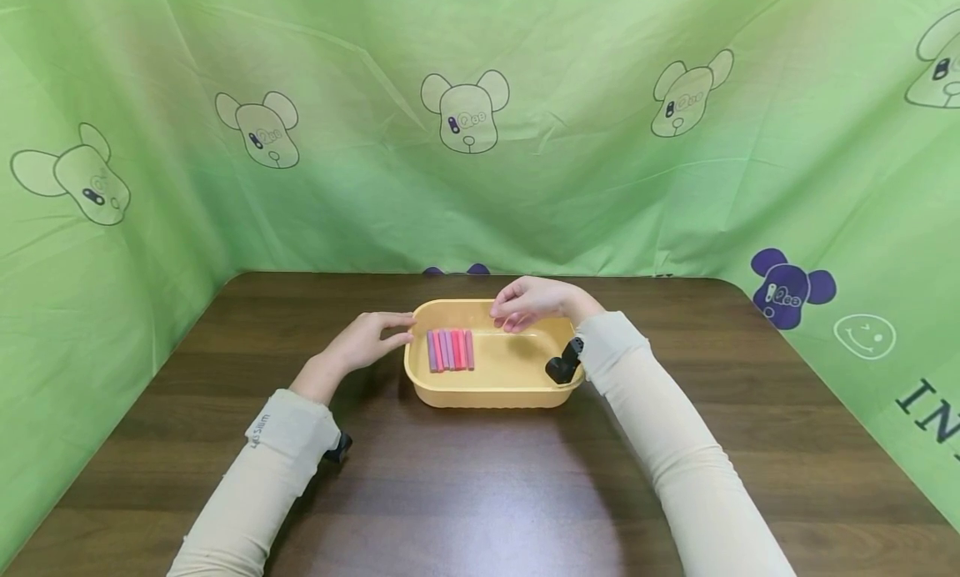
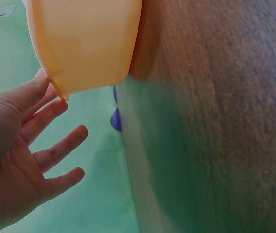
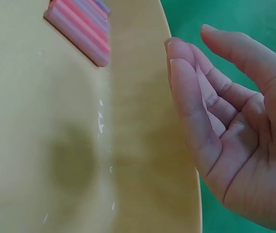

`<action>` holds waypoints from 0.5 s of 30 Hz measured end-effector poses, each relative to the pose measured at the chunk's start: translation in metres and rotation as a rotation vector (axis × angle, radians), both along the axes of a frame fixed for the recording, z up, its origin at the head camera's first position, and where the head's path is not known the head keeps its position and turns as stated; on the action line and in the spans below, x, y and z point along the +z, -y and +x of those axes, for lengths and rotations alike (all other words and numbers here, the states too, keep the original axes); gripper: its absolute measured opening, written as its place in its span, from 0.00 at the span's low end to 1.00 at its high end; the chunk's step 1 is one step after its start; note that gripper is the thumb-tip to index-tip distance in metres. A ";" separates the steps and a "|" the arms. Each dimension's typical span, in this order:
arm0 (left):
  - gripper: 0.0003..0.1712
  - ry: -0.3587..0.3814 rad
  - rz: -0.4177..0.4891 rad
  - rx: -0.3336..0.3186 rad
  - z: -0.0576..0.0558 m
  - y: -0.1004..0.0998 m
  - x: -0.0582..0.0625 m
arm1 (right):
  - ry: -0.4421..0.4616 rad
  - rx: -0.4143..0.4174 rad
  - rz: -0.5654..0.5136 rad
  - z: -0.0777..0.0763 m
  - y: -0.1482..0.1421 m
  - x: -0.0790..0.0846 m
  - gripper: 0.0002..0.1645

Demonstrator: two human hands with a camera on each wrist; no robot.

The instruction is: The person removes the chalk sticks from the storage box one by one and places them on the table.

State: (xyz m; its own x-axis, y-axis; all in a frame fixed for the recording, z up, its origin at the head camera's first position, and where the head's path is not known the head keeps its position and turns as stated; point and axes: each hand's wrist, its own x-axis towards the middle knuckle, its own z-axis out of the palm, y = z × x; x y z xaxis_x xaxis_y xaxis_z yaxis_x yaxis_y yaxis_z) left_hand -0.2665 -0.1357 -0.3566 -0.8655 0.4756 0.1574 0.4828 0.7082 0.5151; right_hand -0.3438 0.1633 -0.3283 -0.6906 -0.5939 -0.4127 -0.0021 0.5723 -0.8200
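A yellow oval plastic basin (image 1: 517,397) sits on the table. Inside, toward its left end, a row of several pink and purple sticks (image 1: 451,350) lies side by side. My left hand (image 1: 367,340) is at the basin's left end, its thumb and fingertips right at the rim; the left wrist view shows the other fingers of this hand (image 2: 36,141) spread and fairly straight. Over the far rim, right of the sticks, is my right hand (image 1: 534,302). In the right wrist view, this hand (image 3: 235,131) has gently bent fingers, thumb apart, and nothing held.
The dark wooden table (image 1: 450,494) extends around the basin. A green printed cloth (image 1: 360,202) hangs behind the table and along its sides. A black wrist camera (image 1: 565,363) on the right arm overlaps the basin's right end in the head view.
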 end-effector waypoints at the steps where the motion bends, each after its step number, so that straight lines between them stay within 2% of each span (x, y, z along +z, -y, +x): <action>1: 0.23 0.001 -0.001 0.000 0.000 0.000 0.000 | -0.001 0.007 0.003 0.000 0.001 -0.001 0.16; 8: 0.22 0.005 -0.006 0.004 0.001 0.000 0.000 | 0.012 0.040 0.008 -0.002 0.008 -0.006 0.21; 15: 0.22 -0.006 -0.002 0.000 0.000 0.001 -0.002 | 0.046 0.053 0.015 -0.006 0.016 -0.015 0.16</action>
